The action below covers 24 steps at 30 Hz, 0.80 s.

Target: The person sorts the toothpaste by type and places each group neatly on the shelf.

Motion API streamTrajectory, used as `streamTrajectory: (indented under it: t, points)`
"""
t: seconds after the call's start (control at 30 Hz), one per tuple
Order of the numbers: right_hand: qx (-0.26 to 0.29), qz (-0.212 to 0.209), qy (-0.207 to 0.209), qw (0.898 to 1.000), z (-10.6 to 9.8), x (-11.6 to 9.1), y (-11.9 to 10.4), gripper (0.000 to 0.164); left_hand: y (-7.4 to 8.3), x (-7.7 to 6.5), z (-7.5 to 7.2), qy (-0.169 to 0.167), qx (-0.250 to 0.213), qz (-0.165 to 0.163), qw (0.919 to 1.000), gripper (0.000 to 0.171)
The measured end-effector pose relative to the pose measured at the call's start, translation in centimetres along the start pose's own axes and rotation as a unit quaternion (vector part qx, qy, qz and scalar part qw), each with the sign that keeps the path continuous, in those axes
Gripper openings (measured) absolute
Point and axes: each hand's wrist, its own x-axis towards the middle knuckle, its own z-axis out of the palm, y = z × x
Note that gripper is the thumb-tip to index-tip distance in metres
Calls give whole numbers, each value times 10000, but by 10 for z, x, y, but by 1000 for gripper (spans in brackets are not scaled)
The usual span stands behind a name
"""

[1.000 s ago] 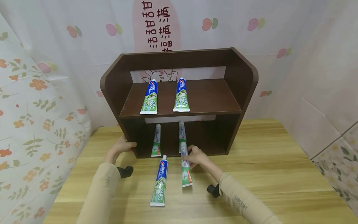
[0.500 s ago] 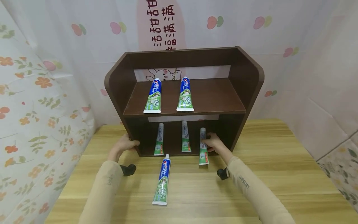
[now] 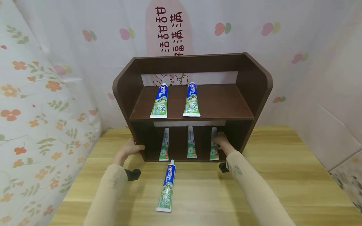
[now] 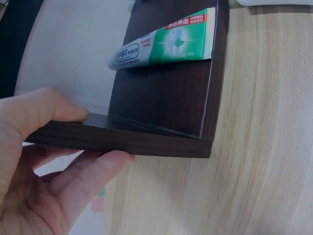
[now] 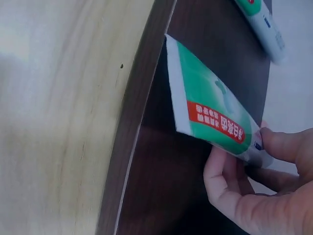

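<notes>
On the lower level of a dark brown two-tier shelf, my right hand holds a grey-and-green toothpaste tube between thumb and fingers. In the right wrist view this tube has its flat white end near the shelf's front edge. My left hand grips the shelf's left side panel, thumb inside and fingers outside. Two similar tubes lie to the left on the same level, a middle tube and a left tube.
Two blue-and-green toothpaste tubes, a left one and a right one, lie on the upper level. Another blue-and-green tube lies on the wooden table in front of the shelf. A printed curtain hangs behind.
My right hand has carried the grey-and-green tube from in front of the shelf rightward and back onto the lower level. My left hand stays on the side panel. The head view has shifted slightly.
</notes>
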Motion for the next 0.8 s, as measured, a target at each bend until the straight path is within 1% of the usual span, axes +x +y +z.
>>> streamTrajectory:
  t: [0.03, 0.1, 0.17, 0.23, 0.27, 0.3, 0.33, 0.37, 0.4, 0.43, 0.47, 0.5, 0.53, 0.6, 0.63, 0.67, 0.7, 0.73, 0.8]
  points:
    - [-54, 71, 84, 9999, 3, 32, 23, 62, 0, 0, 1, -11, 1, 6, 10000, 56]
    - [-210, 305, 199, 9991, 11, 76, 51, 67, -1, 1, 2, -14, 20, 32, 10000, 56]
    - [-397, 190, 385, 9983, 16, 114, 78, 69, -2, 2, 2, 21, 48, 52, 10000, 55]
    - [-773, -55, 584, 9953, 20, 142, 96, 67, -3, 3, 2, 105, 28, 69, 9999, 52]
    - [-973, -178, 687, 9927, 22, 151, 101, 65, -4, 3, 1, 149, 18, 79, 9999, 51]
    - [-1160, -328, 807, 9894, 24, 157, 102, 62, -5, 3, 1, 181, 13, 100, 9998, 51]
    - [-1398, -498, 967, 9842, 24, 155, 103, 56, -5, 4, 1, 185, -16, 114, 9998, 51]
    - [-1635, -638, 1147, 9778, 25, 148, 98, 51, -5, 4, 2, 179, -40, 126, 9998, 52]
    - [-1826, -648, 1116, 9747, 23, 131, 85, 50, -5, 4, 2, 156, -61, 127, 9998, 53]
    - [-1990, -666, 1108, 9714, 21, 106, 67, 50, -5, 3, 2, 126, -69, 124, 9998, 54]
    - [-2119, -761, 1224, 9666, 21, 79, 47, 51, -6, 3, 1, 110, -75, 121, 9998, 55]
    - [-2175, -686, 1198, 9663, 19, 44, 20, 51, -7, 2, 1, 105, -86, 112, 9998, 56]
    - [-2203, -615, 1135, 9668, 16, 6, -9, 52, -8, 2, 0, 96, -87, 97, 9999, 56]
    - [-2050, -419, 942, 9733, 11, -69, -65, 56, -9, 2, -1, 83, -74, 88, 9999, 57]
    - [-2036, -521, 1002, 9725, 10, -97, -84, 55, -10, 2, -1, 74, -63, 91, 9999, 57]
    - [-1960, -605, 1021, 9734, 10, -121, -101, 55, -10, 2, -1, 67, -61, 104, 9999, 57]
    - [-1889, -599, 931, 9757, 10, -143, -117, 55, -10, 2, -1, 46, -53, 125, 9999, 58]
    - [-1880, -827, 1024, 9733, 12, -156, -123, 53, -9, 3, -1, 19, -50, 138, 9999, 58]
    - [-1947, -1188, 1143, 9669, 18, -174, -131, 51, -6, 4, 0, -34, -39, 161, 9999, 59]
